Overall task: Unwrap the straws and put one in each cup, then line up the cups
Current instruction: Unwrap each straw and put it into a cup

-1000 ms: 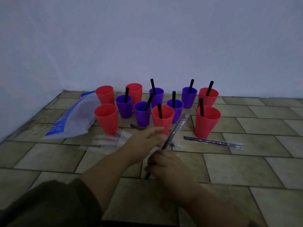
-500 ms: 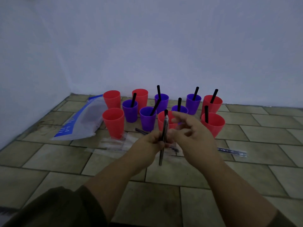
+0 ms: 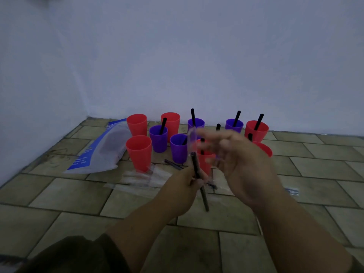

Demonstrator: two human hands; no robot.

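**Head view: a straw half out of its sleeve**

Head camera shows the black straw (image 3: 204, 200) held nearly upright over the tiled floor (image 3: 65, 194), in front of the cluster of cups. The left hand (image 3: 184, 186) grips it at mid-length, fingers (image 3: 192, 179) curled round the shaft. Its bare lower end hangs below the hand, and its top end pokes out above. The clear wrapper (image 3: 192, 139) stands off that top end, all but free of it. The right hand (image 3: 244, 166) is raised just beside it, but it is smeared by motion. I cannot tell whether its fingers pinch the film or are spread.

The straw looks light and stiff enough to steer by the middle, where it is held now. A hard squeeze would likely crease it. The film is flimsy and slick (probably clingy too), so it is best pinched at its very tip.

Three red cups show no straw: the near red cup (image 3: 138, 154), the far-left red cup (image 3: 136, 125) and the far red cup (image 3: 173, 121). The purple cups in view each carry one. Spent wrappers (image 3: 141, 175) lie on the floor by the near red cup, and a blue-and-white plastic bag (image 3: 102, 148) lies to the left.
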